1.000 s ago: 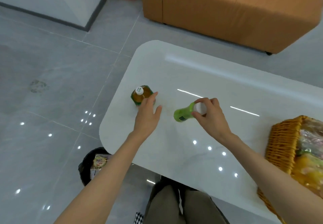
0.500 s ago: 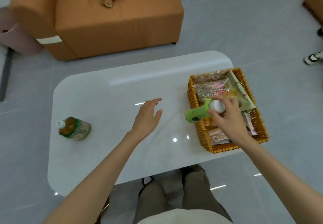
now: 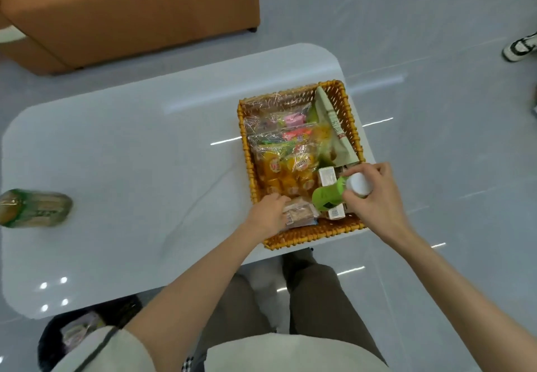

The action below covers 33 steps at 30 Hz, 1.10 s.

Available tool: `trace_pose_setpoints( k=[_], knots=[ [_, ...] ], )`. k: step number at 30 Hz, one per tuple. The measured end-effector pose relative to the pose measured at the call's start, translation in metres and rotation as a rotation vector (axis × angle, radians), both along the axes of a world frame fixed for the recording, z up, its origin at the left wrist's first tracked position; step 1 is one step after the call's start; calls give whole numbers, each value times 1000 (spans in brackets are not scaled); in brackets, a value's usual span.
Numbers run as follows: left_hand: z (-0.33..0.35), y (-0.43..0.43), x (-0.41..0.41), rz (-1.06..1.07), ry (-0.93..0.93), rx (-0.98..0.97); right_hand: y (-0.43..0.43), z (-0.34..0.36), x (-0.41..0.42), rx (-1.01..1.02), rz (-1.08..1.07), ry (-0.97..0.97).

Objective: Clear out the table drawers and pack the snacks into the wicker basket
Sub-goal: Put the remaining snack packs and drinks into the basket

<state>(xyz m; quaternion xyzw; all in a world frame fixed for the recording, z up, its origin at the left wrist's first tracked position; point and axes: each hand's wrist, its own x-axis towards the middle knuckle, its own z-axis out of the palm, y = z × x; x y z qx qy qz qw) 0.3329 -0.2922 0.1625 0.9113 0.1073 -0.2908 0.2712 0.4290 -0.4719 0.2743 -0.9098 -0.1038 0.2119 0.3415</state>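
- While packing proceeds, table (image 3: 130, 168) bears basket (image 3: 313, 233) at 3 o'clock, nearly full.
- Tea bottle (image 3: 35, 207) waits at 9 o'clock.
- Right hand (image 3: 374, 197) grips green bottle (image 3: 328, 198) by its cap, over basket.
- Left hand (image 3: 268, 216), fingers curled, parts packets (image 3: 300, 214); next, likely lower bottle into gap.

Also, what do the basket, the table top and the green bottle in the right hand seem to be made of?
Basket: woven wicker, golden brown, visible braided strands on its rim. Table top: a white glossy hard surface, perhaps glass or lacquer; it mirrors the ceiling lights. Green bottle: probably plastic with a bright green wrap and a white cap, held in the right hand.
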Motion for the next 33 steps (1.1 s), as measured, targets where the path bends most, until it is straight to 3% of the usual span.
trace_pose_setpoints(
  k=[5,11,22,26,30,33],
  knots=[
    [-60,-23,7,-33,144,82,-7,-32,20,-3,0,43],
    [-108,-31,8,-106,120,153,-7,-61,27,-53,37,-8],
    [-125,-49,23,-181,72,391,-9,-67,38,7,13,-10],
    [-124,-42,25,-167,75,372,-10,-65,37,8,24,-17],
    [-106,-23,34,-28,-33,322,-14,-60,32,-29,78,-24],
    [-93,-18,29,-21,-202,427,-15,-57,25,-51,128,-27]
  ],
)
